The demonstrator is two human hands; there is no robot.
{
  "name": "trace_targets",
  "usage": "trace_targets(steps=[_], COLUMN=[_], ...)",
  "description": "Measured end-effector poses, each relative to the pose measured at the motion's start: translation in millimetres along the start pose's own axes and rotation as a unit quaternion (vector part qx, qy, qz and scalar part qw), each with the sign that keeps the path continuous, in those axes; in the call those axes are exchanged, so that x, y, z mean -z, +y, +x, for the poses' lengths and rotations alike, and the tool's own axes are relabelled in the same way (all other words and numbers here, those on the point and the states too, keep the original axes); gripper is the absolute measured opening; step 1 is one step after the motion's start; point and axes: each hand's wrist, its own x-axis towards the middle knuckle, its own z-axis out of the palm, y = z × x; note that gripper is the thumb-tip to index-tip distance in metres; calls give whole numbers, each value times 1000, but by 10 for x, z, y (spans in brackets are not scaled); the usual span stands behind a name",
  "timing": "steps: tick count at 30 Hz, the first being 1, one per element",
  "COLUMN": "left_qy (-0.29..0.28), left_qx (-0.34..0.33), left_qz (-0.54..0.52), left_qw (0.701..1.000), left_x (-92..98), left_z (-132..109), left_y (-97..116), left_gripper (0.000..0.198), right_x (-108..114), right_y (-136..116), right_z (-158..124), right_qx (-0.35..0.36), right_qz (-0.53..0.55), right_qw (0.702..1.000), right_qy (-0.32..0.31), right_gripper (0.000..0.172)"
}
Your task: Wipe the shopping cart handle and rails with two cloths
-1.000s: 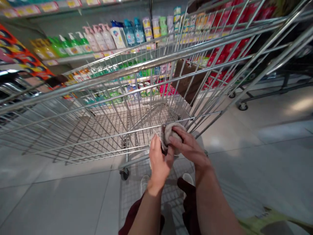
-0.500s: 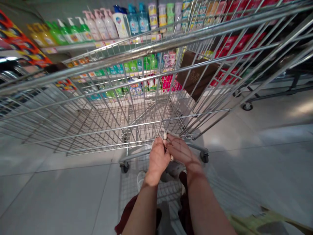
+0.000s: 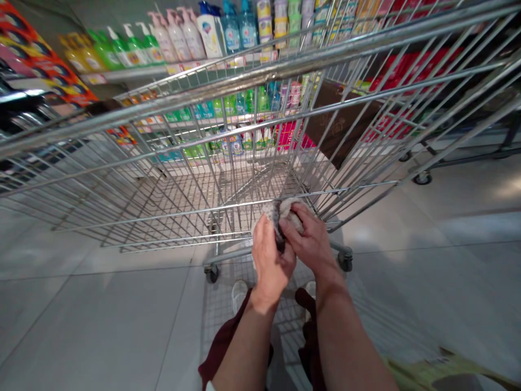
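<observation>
A crumpled, greyish-white cloth (image 3: 291,208) with a dark patch is bunched between my two hands, beside the lower side of a wire shopping cart (image 3: 260,76). My left hand (image 3: 269,252) has its fingers wrapped about the cloth's left part. On the other side my right hand (image 3: 310,234) grips the right part, thumb pressed onto it. Both hands are closed and held close together, in front of the cart's bottom rails. Whether the cloth touches the wires I cannot tell.
Shelves behind the cart carry pump bottles (image 3: 181,35) and other packages. A brown panel (image 3: 340,122) hangs at the cart's right part. Caster wheels (image 3: 211,272) stand on the tiled floor. Another wheeled frame (image 3: 459,160) is at right, and yellowish-green fabric (image 3: 443,369) lies lower right.
My hands have moved up slightly and turned, and more of the bunched cloth shows between them. The view has shifted a little, so the cart and shelves appear farther right.
</observation>
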Motion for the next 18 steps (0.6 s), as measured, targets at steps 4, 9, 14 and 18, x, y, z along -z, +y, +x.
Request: trace_targets(steps=[4,9,14,18], left_qy=[-24,-115,-218,-243], left_qx=[-3,77,153,168], left_qz=[17,39,85,100], left_qw=[1000,990,960,950], left_x=[-25,-2,-3,-2], left_z=[-17,-31,-69,-69], left_y=[-76,-142,-201,-230], left_gripper=[48,32,17,14], right_x=[-55,-63,-124,-177], right_y=[22,76,283,359], right_z=[-21,-23,-212,-290], right_qx=[-11,-83,-115,-91], right_qz=[7,-11,-75,-112], right_qw=[1000,992,969,966], right_qy=[5,-91,-204,-213], right_gripper=[34,39,43,41])
